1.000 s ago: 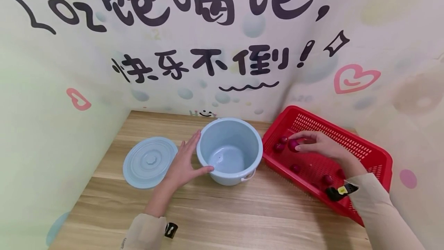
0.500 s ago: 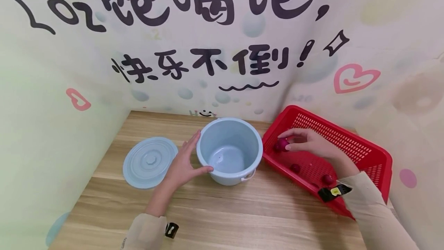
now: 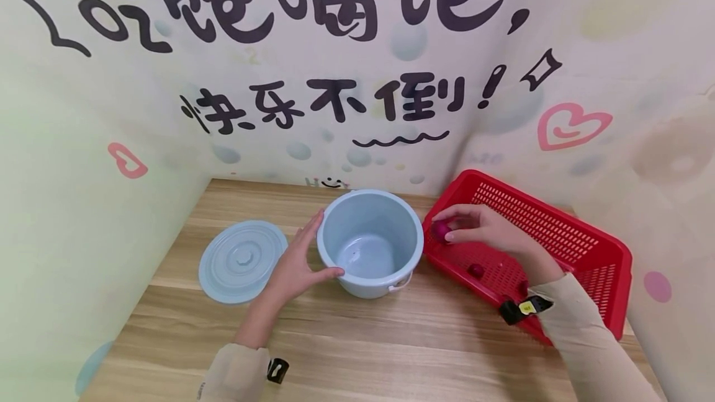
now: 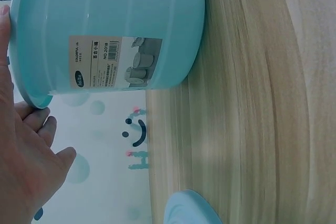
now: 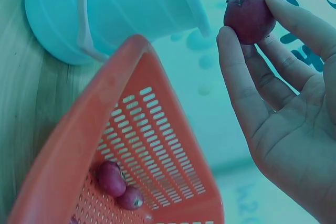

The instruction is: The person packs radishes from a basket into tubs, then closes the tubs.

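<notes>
The left hand [image 3: 293,273] is spread wide, touching the rim of one blue bucket [image 3: 364,290]. One blue lid [image 3: 242,262] lies left. One red basket [image 3: 550,222] sits right, with at least three loose onions [image 3: 475,271] inside. Farther back, the right hand [image 3: 485,228] pinches one round, dark purple onion [image 5: 250,18] over the basket's left end. It has moved left since before.

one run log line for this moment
left hand: touches blue bucket; right hand: pinches red onion, clear of red basket; lid: on table
</notes>
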{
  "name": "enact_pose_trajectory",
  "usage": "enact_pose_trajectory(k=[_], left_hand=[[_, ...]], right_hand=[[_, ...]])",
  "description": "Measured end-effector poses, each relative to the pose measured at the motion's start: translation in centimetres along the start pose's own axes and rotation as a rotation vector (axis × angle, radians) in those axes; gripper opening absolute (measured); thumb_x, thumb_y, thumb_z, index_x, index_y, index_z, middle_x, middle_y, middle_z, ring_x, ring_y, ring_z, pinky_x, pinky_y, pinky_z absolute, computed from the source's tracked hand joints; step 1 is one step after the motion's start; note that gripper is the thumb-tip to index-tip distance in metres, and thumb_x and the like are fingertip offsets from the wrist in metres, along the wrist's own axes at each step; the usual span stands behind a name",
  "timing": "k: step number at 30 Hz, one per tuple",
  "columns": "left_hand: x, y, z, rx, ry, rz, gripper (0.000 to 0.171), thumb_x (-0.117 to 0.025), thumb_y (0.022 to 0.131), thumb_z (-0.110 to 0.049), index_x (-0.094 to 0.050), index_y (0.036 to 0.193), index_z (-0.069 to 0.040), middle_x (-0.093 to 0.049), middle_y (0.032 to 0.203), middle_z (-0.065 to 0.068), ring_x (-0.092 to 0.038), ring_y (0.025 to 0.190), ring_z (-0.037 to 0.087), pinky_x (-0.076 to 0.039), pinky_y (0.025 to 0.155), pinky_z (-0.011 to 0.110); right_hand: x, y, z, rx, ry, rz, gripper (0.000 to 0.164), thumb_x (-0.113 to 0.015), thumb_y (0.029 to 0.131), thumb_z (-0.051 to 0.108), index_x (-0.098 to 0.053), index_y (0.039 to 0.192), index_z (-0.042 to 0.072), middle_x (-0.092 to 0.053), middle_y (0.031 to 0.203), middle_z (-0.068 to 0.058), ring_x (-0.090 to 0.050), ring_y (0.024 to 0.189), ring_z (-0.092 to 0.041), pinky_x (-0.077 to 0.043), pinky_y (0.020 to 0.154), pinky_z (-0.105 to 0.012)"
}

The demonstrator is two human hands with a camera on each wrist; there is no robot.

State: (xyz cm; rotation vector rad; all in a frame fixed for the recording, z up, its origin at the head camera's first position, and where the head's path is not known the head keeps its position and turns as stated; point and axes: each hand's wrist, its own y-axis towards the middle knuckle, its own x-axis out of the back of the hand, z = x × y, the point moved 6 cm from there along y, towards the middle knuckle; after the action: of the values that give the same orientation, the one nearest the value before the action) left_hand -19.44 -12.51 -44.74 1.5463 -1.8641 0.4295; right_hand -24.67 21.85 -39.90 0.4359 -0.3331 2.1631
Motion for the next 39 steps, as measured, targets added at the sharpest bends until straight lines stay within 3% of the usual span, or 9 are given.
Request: enact_pose_trajectory(k=[8, 19, 26, 34, 39], left_hand=[[-0.1, 0.0, 0.2, 0.000, -0.010, 0.000, 0.114, -0.087, 0.073, -0.045, -0.018, 0.161, -0.025, -0.024, 0.167, 0.000, -0.024, 0.154, 0.029, -0.016, 0.127, 0.053], [-0.1, -0.1, 0.0, 0.008, -0.009, 0.002, 0.114, -0.087, 0.073, -0.044, -0.017, 0.161, -0.026, -0.024, 0.167, 0.000, -0.024, 0.154, 0.030, -0.016, 0.127, 0.054], [-0.2, 0.0, 0.0, 0.005, -0.003, 0.005, 0.115, -0.087, 0.073, -0.044, -0.017, 0.161, -0.025, -0.024, 0.167, -0.001, -0.025, 0.154, 0.029, -0.016, 0.127, 0.053], [-0.1, 0.0, 0.0, 0.001, -0.003, 0.002, 0.114, -0.087, 0.072, -0.046, -0.019, 0.161, -0.022, -0.025, 0.167, 0.000, -0.025, 0.154, 0.029, -0.017, 0.127, 0.054], [0.0, 0.0, 0.1, 0.015, -0.017, 0.004, 0.115, -0.087, 0.072, -0.045, -0.019, 0.161, -0.021, -0.025, 0.167, 0.000, -0.025, 0.153, 0.029, -0.017, 0.127, 0.054]], right_hand=[[-0.9, 0.8, 0.8, 0.014, 0.011, 0.012, 0.046, -0.075, 0.087, 0.014, -0.062, 0.130, 0.004, -0.067, 0.122, -0.011, -0.065, 0.104, -0.014, -0.061, 0.084, -0.027], [-2.1, 2.0, 1.3, 0.028, 0.032, 0.055, 0.050, -0.074, 0.088, 0.015, -0.059, 0.135, 0.002, -0.067, 0.125, -0.001, -0.062, 0.110, -0.014, -0.060, 0.087, -0.027], [-2.7, 2.4, 1.4, 0.038, 0.055, 0.077, 0.048, -0.073, 0.089, 0.012, -0.059, 0.133, 0.002, -0.065, 0.129, -0.014, -0.062, 0.109, -0.018, -0.060, 0.085, -0.027], [-3.0, 2.7, 1.8, 0.024, 0.045, 0.072, 0.048, -0.075, 0.087, 0.014, -0.061, 0.132, 0.007, -0.064, 0.129, -0.018, -0.063, 0.107, -0.021, -0.061, 0.083, -0.030], [-3.2, 2.8, 1.9, 0.033, 0.099, 0.084, 0.047, -0.073, 0.089, 0.011, -0.060, 0.133, 0.002, -0.062, 0.130, -0.027, -0.069, 0.106, -0.018, -0.062, 0.086, -0.030]])
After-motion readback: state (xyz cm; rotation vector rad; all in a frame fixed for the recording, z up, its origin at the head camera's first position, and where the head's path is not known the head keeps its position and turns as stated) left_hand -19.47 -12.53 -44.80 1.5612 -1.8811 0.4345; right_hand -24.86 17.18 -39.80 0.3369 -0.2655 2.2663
